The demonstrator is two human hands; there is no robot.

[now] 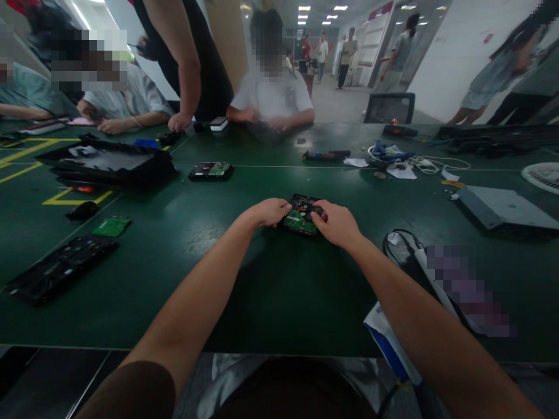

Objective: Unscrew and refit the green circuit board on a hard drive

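Straight ahead, at the stretch of both arms: hard drive [301, 214], flat on the green worktop [262, 291], green circuit-board side up. Lies dead centre between the two hands, neither one nearer than the other. Long axis apparently running away from the body, leaning a little to the right at the far end; foreshortened, so hard to be sure. Left hand [267, 212] curled over the left edge, fingertips closed against it. Right hand [338, 223] set on the right edge, thumb and fingers pinched toward the far right corner. Both clamped on the drive from opposite sides, forearms converging on it in a narrow V. Looks to be resting on the surface rather than lifted, with no gap visible beneath.

Well apart, beyond and to the left: second hard drive [211, 170], likewise board-up. Far out on the left, a loose green circuit board [112, 226] and a long black tray [61, 267]. Beyond the right hand, toward the far side, a screwdriver [325, 155] and a tangle of cables [393, 154]. Other people seated and leaning at the far edge, none reaching near.
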